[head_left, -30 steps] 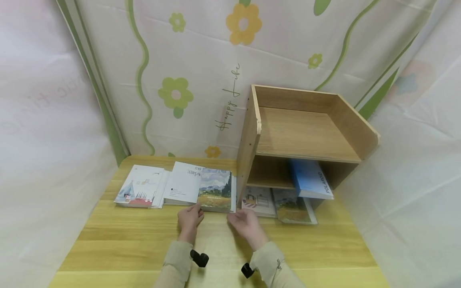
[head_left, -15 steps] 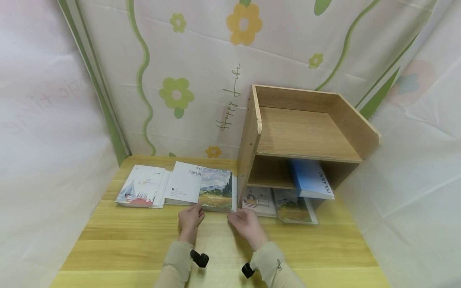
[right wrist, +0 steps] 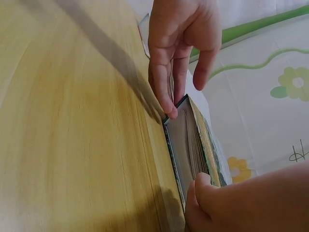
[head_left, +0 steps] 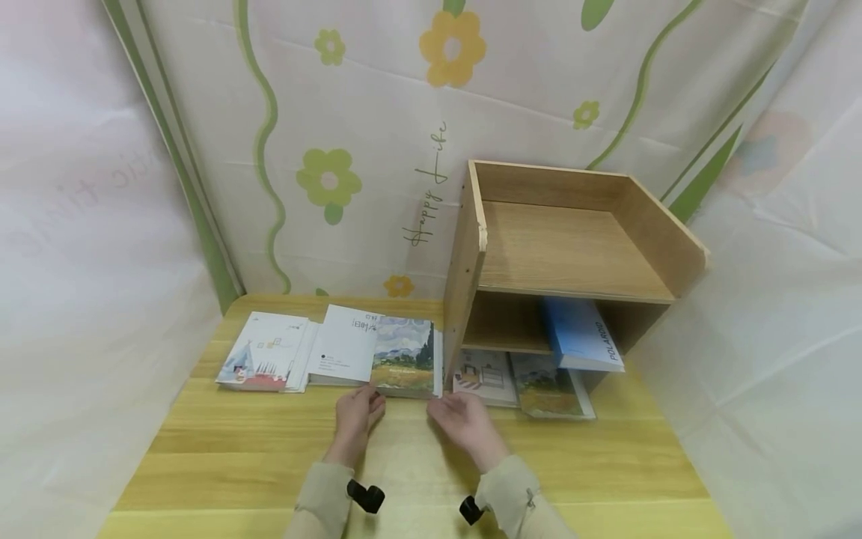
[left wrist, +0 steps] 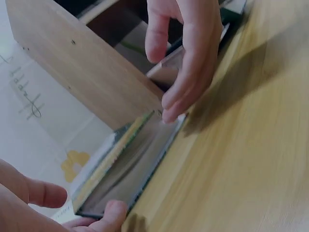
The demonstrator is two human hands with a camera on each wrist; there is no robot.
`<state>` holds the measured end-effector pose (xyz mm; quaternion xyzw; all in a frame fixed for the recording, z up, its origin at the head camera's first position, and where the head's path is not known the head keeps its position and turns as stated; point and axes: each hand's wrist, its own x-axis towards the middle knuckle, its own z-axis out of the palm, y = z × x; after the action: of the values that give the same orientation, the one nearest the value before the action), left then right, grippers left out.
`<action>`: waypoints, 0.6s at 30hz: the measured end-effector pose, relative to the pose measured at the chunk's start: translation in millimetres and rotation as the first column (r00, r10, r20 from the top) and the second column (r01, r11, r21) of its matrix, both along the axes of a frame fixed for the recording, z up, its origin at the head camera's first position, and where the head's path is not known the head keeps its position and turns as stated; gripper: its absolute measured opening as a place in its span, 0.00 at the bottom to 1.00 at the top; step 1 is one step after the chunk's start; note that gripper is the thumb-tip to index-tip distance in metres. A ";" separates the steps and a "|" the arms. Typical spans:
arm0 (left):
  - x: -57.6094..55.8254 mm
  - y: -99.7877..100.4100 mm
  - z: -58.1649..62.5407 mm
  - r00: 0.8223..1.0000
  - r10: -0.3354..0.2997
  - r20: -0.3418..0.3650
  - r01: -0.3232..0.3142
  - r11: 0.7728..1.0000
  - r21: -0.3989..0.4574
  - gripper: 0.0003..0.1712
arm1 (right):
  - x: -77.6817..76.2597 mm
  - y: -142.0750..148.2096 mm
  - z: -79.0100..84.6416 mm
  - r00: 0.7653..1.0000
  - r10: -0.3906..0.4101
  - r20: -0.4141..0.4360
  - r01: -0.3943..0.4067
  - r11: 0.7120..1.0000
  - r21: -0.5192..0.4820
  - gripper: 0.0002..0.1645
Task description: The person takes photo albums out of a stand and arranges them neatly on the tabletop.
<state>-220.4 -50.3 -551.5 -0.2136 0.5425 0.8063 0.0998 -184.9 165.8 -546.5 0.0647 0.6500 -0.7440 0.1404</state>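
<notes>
A landscape-cover book (head_left: 402,355), thick and hardbound, lies flat at the table's back edge, just left of the wooden shelf. Its page edge faces the person. At the near left corner, my left hand (head_left: 355,419) touches the book with extended fingertips; the thumb stands apart from the cover in the left wrist view. My right hand (head_left: 465,427) lies palm partly up at the near right corner, its fingertips (right wrist: 203,180) against the edge. Under the landscape book's left side, a white book (head_left: 343,344) partly shows.
A wooden shelf (head_left: 465,277) stands to the right. A blue book (head_left: 583,335) sticks out of its middle level; a pale book (head_left: 483,374) and a second landscape book (head_left: 548,385) sit at the bottom. White books (head_left: 263,352) lie far left on the table (head_left: 269,464).
The left fingers have slid slightly back from the book's near left corner. The right hand has shifted a little toward the person. The books look unmoved.
</notes>
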 end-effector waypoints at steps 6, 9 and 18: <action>12.0 0.3 13.3 1.000 -0.018 -0.014 0.018 0.999 0.043 0.31 | 6.4 -2.2 12.4 0.968 -0.079 0.238 0.197 0.825 -0.529 0.35; 17.5 0.1 18.6 0.999 -0.036 -0.036 0.037 0.998 0.047 0.31 | 8.2 -4.1 19.8 0.923 -0.083 0.377 0.342 0.627 -0.700 0.35; 29.1 1.7 30.1 0.969 -0.213 -0.126 0.222 0.973 0.058 0.28 | 11.9 10.1 28.2 0.924 -0.080 0.373 0.327 0.669 -0.667 0.34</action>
<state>-191.3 -48.6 -521.4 -0.1008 0.5385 0.8206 0.1626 -173.1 175.9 -518.3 0.1946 0.2646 -0.9291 0.1701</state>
